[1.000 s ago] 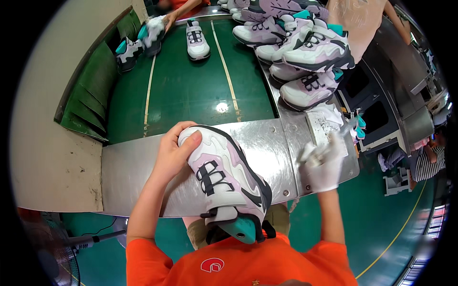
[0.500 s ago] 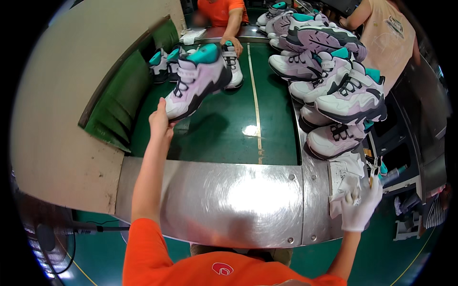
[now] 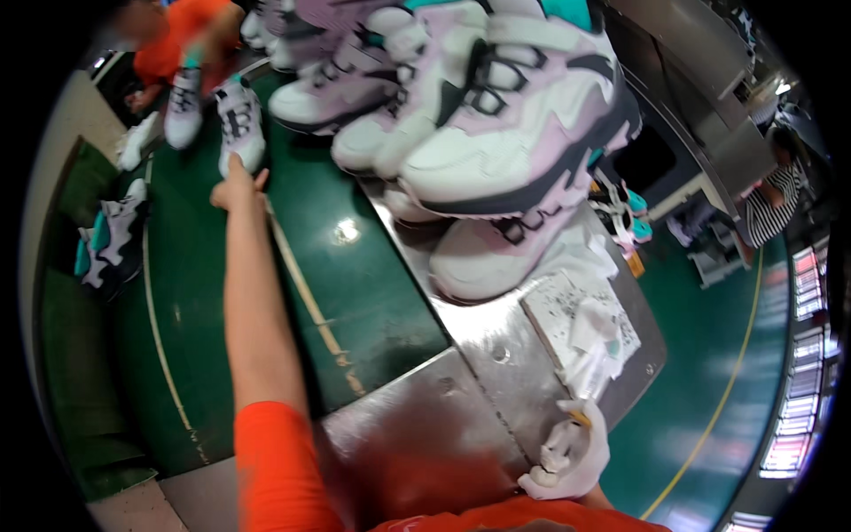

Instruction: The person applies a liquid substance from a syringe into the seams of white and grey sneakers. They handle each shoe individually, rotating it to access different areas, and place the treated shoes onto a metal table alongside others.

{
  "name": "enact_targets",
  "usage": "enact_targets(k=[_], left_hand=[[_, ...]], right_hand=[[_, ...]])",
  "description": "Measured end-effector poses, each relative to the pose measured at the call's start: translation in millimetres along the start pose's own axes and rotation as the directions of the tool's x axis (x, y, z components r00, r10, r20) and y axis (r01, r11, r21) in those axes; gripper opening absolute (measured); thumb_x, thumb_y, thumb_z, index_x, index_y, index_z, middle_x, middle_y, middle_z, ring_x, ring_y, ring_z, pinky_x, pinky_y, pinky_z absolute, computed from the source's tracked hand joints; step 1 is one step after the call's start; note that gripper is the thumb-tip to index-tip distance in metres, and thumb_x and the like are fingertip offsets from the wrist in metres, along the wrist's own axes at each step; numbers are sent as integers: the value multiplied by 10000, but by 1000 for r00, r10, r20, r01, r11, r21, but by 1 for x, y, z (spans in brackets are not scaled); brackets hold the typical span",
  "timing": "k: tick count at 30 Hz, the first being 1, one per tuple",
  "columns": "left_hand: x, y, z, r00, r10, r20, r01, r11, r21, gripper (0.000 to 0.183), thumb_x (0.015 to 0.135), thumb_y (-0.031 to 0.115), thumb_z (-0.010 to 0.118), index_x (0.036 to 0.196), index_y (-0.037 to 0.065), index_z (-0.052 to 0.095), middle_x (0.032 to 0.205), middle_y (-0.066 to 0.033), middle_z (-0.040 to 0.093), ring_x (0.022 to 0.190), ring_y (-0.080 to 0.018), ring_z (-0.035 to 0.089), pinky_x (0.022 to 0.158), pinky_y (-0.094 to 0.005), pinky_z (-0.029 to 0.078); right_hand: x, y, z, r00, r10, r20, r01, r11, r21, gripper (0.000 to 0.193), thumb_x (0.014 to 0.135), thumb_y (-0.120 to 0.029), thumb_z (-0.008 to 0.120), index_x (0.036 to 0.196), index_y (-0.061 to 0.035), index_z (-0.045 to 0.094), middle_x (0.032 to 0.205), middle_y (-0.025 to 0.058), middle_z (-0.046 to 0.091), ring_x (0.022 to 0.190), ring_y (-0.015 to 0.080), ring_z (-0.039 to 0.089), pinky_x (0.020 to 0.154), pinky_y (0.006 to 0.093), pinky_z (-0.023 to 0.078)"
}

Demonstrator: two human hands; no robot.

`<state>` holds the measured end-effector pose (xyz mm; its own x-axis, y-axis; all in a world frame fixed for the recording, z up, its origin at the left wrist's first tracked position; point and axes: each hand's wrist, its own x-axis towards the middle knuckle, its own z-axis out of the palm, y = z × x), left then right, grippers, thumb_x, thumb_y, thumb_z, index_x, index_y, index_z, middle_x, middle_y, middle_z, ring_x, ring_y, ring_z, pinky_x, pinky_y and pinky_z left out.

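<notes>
My bare left hand reaches far forward over the green surface. It grips the toe of a white and lilac sneaker with black laces. Just left of that shoe stands a matching sneaker, close to a co-worker's arm. In a white glove, my right hand is curled low on the right, above the metal edge. A small yellow bit shows at its fingers; what it belongs to is not clear. White papers and wipes lie just beyond that glove.
A tall stack of matching sneakers fills the metal ledge at right. More sneakers stand by the left wall. A co-worker in orange is across the far end. Teal and white pieces hang beyond the ledge.
The view has turned right and closer to the stack. My left hand has gone from a raised sneaker at the left to one farther along the surface. My right hand has drawn back toward me.
</notes>
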<state>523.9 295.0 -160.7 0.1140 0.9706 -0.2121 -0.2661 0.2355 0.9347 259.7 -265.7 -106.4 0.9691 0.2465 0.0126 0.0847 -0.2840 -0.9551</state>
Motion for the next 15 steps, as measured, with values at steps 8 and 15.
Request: enact_targets(k=[8, 15], left_hand=[[-146, 103, -70, 618, -203, 760, -238, 873, 426, 519, 968, 517, 520, 1008, 10, 627, 760, -81, 660, 570, -159, 641, 446, -245, 481], [-308, 85, -21, 195, -353, 915, 722, 683, 109, 665, 985, 436, 487, 1395, -65, 334, 1405, -275, 413, 1224, -459, 501, 997, -623, 464]], right_hand=[[0, 25, -7, 990, 142, 26, -143, 989, 45, 1002, 499, -138, 863, 1372, 41, 404, 932, 104, 621, 861, 218, 573, 792, 314, 471], [2, -19, 8, 978, -210, -1, 208, 971, -119, 995, 570, -168, 862, 1403, 64, 369, 1193, 212, 556, 1108, 313, 570, 953, 374, 475]])
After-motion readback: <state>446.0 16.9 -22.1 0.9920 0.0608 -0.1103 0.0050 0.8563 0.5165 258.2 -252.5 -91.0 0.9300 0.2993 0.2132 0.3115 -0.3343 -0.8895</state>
